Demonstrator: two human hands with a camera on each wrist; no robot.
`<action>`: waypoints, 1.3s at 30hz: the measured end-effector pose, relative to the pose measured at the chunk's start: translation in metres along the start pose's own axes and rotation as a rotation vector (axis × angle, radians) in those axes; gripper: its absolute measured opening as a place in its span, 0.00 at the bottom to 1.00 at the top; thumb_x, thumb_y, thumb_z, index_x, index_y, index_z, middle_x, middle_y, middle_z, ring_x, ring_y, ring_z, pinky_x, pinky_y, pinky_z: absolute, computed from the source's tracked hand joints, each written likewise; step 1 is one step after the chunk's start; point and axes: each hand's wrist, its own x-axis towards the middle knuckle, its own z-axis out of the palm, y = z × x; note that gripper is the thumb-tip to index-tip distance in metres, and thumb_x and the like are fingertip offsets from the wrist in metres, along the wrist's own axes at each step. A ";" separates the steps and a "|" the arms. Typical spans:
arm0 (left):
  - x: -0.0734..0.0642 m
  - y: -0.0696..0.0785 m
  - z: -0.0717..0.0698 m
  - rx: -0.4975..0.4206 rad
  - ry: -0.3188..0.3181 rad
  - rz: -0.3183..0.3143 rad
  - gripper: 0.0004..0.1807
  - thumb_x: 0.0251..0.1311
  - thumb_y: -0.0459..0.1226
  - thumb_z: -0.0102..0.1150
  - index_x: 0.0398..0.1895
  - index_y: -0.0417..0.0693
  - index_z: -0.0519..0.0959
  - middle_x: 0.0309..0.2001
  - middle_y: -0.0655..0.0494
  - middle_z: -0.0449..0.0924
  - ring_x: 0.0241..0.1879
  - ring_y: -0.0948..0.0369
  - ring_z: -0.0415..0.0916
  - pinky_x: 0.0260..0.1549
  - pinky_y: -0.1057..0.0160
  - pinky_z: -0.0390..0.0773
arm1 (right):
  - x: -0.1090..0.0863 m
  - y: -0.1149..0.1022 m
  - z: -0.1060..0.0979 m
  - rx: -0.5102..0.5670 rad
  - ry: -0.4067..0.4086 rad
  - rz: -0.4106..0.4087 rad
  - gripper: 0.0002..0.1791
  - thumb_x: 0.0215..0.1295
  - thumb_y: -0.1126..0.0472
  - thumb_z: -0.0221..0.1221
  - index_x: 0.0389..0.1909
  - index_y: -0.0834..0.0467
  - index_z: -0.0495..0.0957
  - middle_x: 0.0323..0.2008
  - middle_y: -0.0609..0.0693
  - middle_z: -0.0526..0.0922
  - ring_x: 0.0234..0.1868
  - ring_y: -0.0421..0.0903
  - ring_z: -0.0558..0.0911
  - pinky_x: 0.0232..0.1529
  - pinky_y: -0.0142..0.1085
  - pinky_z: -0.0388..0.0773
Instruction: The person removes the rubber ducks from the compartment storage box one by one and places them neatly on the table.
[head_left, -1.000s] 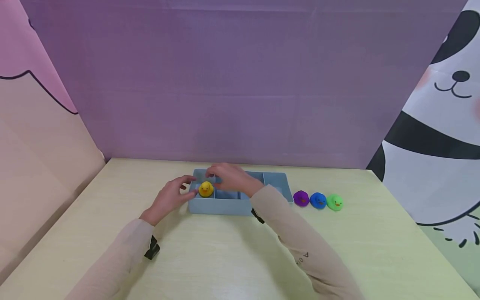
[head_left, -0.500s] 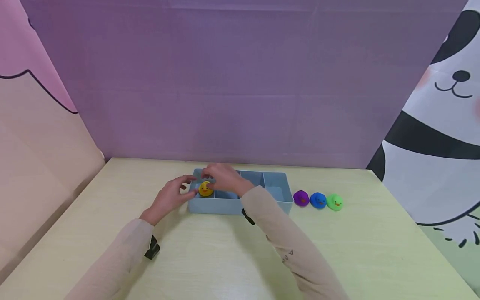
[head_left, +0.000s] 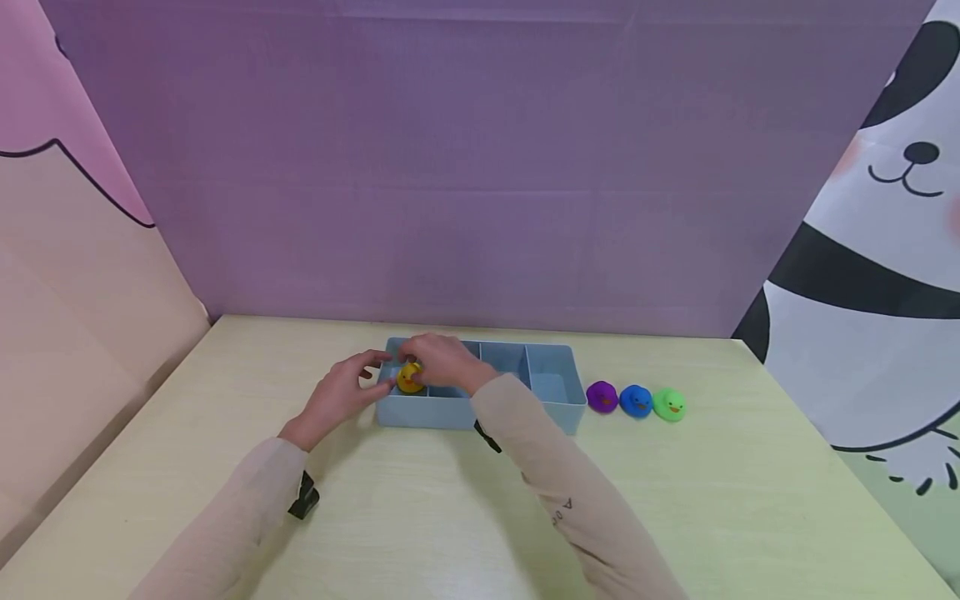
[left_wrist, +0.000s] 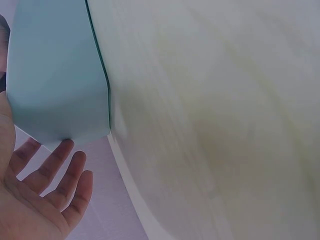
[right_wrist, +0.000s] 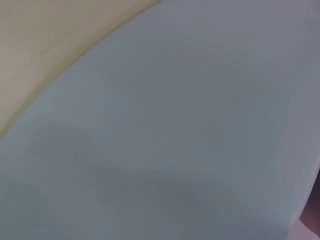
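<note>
A yellow rubber duck (head_left: pixel 407 380) sits in the leftmost compartment of a blue-grey divided box (head_left: pixel 480 414). My right hand (head_left: pixel 442 360) reaches over the box from the right and grips that duck, thumb on its right side and fingers curled behind it. At the box's left end is my left hand (head_left: pixel 343 393), fingers spread and fairly straight, with fingertips and thumb at the rim. The left wrist view shows these fingers (left_wrist: pixel 55 175) touching the end of the box (left_wrist: pixel 60 85). Box wall (right_wrist: pixel 165 115) fills most of the right wrist view, which hides the duck.
To the right of the box, a purple duck (head_left: pixel 602 397), a blue duck (head_left: pixel 637 402) and a green duck (head_left: pixel 670 405) stand in a row on the pale wooden table (head_left: pixel 420 517). A purple backdrop (head_left: pixel 480 167) rises behind the table's far edge.
My right hand has moved left and down inside the box, from above the second compartment onto the yellow duck, and now grips it. The left hand has stayed at the box's end.
</note>
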 end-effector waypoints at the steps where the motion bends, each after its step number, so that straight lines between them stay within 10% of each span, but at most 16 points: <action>1: 0.000 0.000 0.000 0.000 0.000 0.000 0.24 0.57 0.44 0.56 0.57 0.49 0.71 0.54 0.46 0.74 0.47 0.48 0.75 0.42 0.52 0.77 | 0.001 -0.001 0.000 -0.003 -0.003 0.006 0.18 0.56 0.58 0.63 0.49 0.53 0.77 0.46 0.46 0.80 0.46 0.42 0.77 0.50 0.36 0.76; 39: -0.001 0.001 -0.001 -0.002 -0.004 -0.014 0.23 0.58 0.45 0.55 0.57 0.49 0.70 0.54 0.47 0.74 0.48 0.49 0.75 0.42 0.53 0.77 | 0.007 -0.004 0.009 0.006 -0.016 0.081 0.16 0.55 0.58 0.63 0.46 0.53 0.78 0.41 0.45 0.81 0.39 0.41 0.76 0.46 0.33 0.76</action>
